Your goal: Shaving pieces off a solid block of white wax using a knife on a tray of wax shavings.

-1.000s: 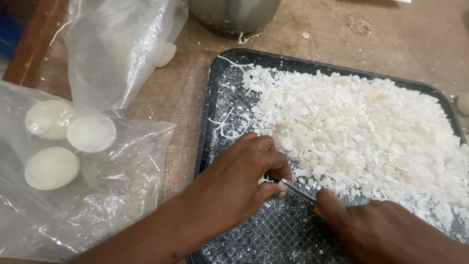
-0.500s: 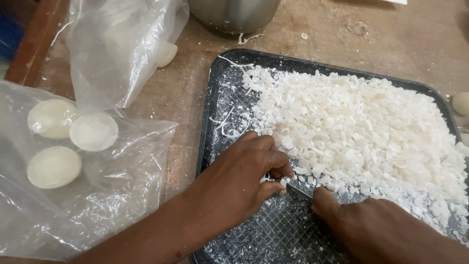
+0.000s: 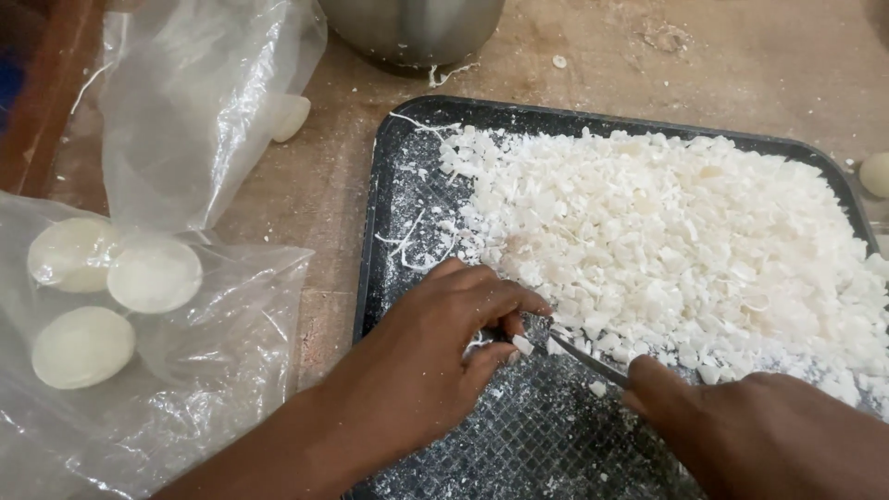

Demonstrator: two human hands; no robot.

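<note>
Head view: a heap of white chopped chips (image 3: 667, 250) is lying across the dark textured tray (image 3: 389, 185), filling most of its far and right part, with the near-left corner showing bare grid dusted in crumbs. The left hand (image 3: 435, 361) is curling over the tray's near edge, fingers pinching a small white piece (image 3: 521, 344) against the slim metal blade (image 3: 585, 356). The right hand (image 3: 769, 435) is closing round the blade's handle end, thumb pressing along it. Left of the tray, clear plastic bags (image 3: 185, 120) are resting on the brown worktop (image 3: 315, 194), holding pale round cakes (image 3: 83, 347). Beyond the tray, a metal pot (image 3: 412, 28) is standing.
</note>
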